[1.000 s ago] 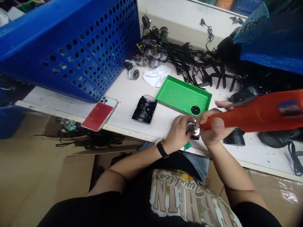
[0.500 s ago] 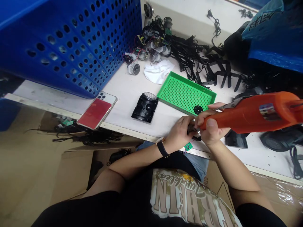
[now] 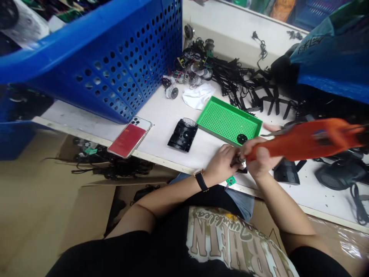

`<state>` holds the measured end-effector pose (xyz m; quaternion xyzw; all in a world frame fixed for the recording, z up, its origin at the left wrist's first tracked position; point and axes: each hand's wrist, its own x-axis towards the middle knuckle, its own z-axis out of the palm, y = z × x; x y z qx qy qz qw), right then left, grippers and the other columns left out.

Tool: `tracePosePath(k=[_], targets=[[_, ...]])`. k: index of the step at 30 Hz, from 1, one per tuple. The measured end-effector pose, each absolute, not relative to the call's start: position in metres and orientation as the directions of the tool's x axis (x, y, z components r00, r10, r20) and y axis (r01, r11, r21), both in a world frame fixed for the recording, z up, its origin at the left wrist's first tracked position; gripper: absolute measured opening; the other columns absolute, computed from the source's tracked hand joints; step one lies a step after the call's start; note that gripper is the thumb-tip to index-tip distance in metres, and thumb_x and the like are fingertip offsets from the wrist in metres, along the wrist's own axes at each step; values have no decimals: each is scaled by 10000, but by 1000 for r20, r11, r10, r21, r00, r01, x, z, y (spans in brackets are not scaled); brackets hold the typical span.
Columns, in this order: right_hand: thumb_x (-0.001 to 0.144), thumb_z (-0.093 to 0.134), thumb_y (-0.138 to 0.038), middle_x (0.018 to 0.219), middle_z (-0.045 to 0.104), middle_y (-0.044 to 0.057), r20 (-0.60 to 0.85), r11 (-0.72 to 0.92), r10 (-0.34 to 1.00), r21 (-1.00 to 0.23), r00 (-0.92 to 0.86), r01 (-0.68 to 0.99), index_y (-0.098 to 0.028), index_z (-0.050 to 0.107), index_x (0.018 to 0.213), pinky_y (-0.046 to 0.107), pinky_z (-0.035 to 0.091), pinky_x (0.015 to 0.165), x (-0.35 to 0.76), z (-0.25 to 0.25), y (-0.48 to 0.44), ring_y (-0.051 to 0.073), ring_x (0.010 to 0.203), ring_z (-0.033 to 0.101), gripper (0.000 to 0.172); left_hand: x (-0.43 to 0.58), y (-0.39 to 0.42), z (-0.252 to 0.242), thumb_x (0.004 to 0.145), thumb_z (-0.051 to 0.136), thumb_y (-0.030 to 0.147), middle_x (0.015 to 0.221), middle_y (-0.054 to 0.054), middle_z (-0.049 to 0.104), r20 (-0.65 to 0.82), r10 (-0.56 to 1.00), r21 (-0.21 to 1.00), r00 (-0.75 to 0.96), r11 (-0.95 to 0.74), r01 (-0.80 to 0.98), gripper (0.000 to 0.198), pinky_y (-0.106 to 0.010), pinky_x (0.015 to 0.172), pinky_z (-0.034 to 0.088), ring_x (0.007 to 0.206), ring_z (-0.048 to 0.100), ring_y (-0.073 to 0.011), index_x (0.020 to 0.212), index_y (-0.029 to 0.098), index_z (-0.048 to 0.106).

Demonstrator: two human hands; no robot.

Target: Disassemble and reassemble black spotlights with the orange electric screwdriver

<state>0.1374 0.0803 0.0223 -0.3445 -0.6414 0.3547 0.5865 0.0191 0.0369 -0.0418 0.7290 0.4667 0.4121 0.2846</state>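
Note:
My right hand (image 3: 261, 157) is wrapped round the front of an orange power screwdriver (image 3: 305, 139) that lies nearly level, its tip pointing left. My left hand (image 3: 221, 163), with a black watch on the wrist, is closed on a small motor part (image 3: 241, 163) at the tool's tip, near the table's front edge. A small green circuit board (image 3: 230, 180) hangs just below the hands. Just behind the hands stands a green perforated tray (image 3: 223, 119) with a black round disc (image 3: 241, 138) in its near corner.
A black plastic housing (image 3: 183, 134) and a phone in a red case (image 3: 130, 137) lie to the left. A big blue perforated crate (image 3: 95, 61) fills the upper left. Small motors (image 3: 190, 71), black cables (image 3: 236, 77) and a white cloth (image 3: 198, 96) lie behind. Black parts (image 3: 286, 171) sit at the right.
The view shifted slightly, so everything sits a little to the right. The orange screwdriver is now blurred by motion. Both hands stay together on the small part.

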Motion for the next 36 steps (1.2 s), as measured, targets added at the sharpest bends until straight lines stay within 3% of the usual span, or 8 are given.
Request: tracePosePath(k=[3,6,12,19,26,32,36], targets=[[954,636,-591,565,437,-94,598,624,763,-781,246,-39,-294,631,1044,264,343,341,146,38,74,105,340,364,310,16,33,-33,975,725,275,1177,-112,686,310,908,734,281,-417,536,326,-476,1031,540,1181,586,-312,1274,169,653],[904,741,-514,563,511,-96,586,659,713,-747,385,-83,-296,643,1075,251,365,346,154,36,70,113,344,417,294,17,30,-27,985,727,340,1194,-119,676,267,916,677,299,-399,619,370,-494,1048,518,1190,556,-328,1307,167,673],[922,754,-473,581,571,-99,563,624,762,-771,321,-128,-272,613,1112,228,418,372,158,8,74,105,366,489,311,19,30,-25,1038,645,307,1155,-105,689,271,908,618,319,-418,666,253,-467,987,487,1134,575,-303,1251,177,689],[947,737,-470,592,579,-98,538,577,812,-797,226,-177,-279,605,1119,209,418,366,162,3,76,96,377,500,289,17,35,-30,1060,600,261,1106,-85,691,346,889,679,300,-458,574,179,-406,984,496,1081,604,-258,1188,185,701],[936,719,-571,544,534,-93,510,538,833,-837,214,-98,-252,612,1051,217,387,350,159,8,77,92,346,459,355,18,34,-34,1060,590,234,1088,-80,677,405,878,691,254,-476,544,168,-389,981,509,1069,602,-246,1184,191,695],[967,710,-486,575,576,-68,538,557,825,-825,172,-93,-240,612,882,216,398,387,162,2,74,86,396,488,277,24,28,-32,1048,575,193,1158,-123,675,445,835,559,325,-542,628,227,-443,1010,500,1101,570,-282,1257,160,658],[953,729,-480,590,588,-81,543,564,822,-817,172,-119,-251,644,1005,222,431,420,160,2,75,84,392,489,249,24,28,-32,1053,564,191,1127,-113,671,434,849,599,301,-522,607,201,-432,992,504,1074,577,-274,1222,165,670]])
